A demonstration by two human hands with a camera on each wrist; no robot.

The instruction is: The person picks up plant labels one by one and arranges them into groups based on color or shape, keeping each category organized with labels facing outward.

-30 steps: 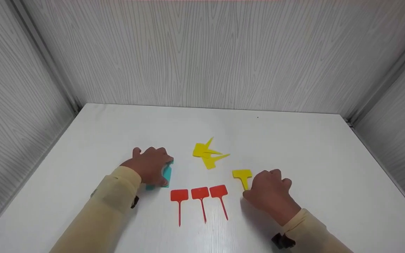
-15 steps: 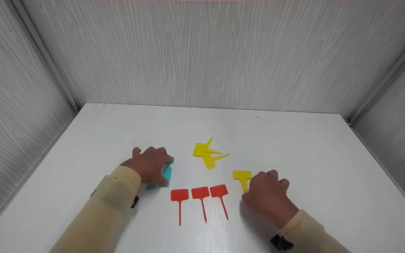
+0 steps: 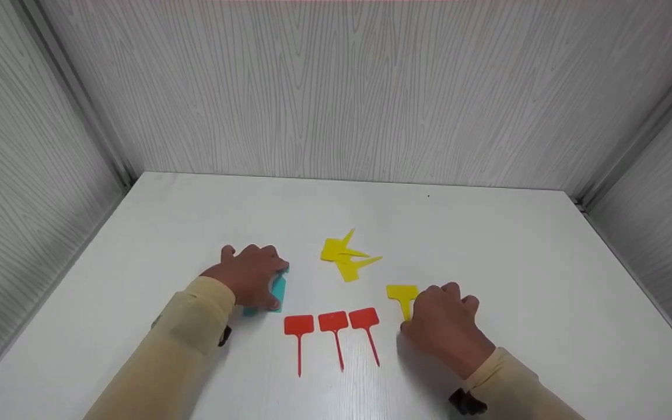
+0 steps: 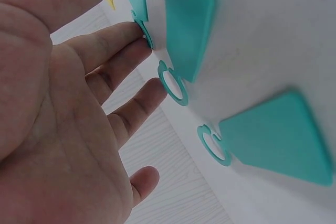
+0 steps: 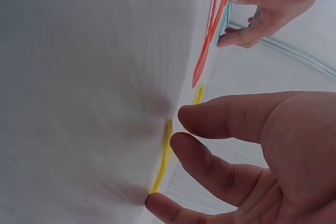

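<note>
My left hand [image 3: 251, 277] is spread over flat teal tags [image 3: 279, 289] at left of centre, hiding much of them. In the left wrist view, several of its fingertips touch or nearly touch the tags, including a ringed one [image 4: 189, 24]; another ringed tag [image 4: 278, 135] lies apart from the hand. My right hand [image 3: 444, 324] hovers low at the stem of a yellow T-shaped plant label [image 3: 401, 291]. In the right wrist view, its thumb and index fingertips are beside the label [image 5: 161, 163] without pinching it, and a lower fingertip reaches the label's end.
Three red long-stemmed plant labels [image 3: 333, 320] lie in a row between the hands, stems toward me. Behind them several yellow plant labels [image 3: 331, 249] overlap in a loose pile. Wood-grain panels [image 3: 336, 87] enclose the white table [image 3: 505, 233] at the back and sides.
The right hand has shifted slightly toward me and left, and the yellow label beside it has slid a little nearer and straightened. The left hand has stayed put.
</note>
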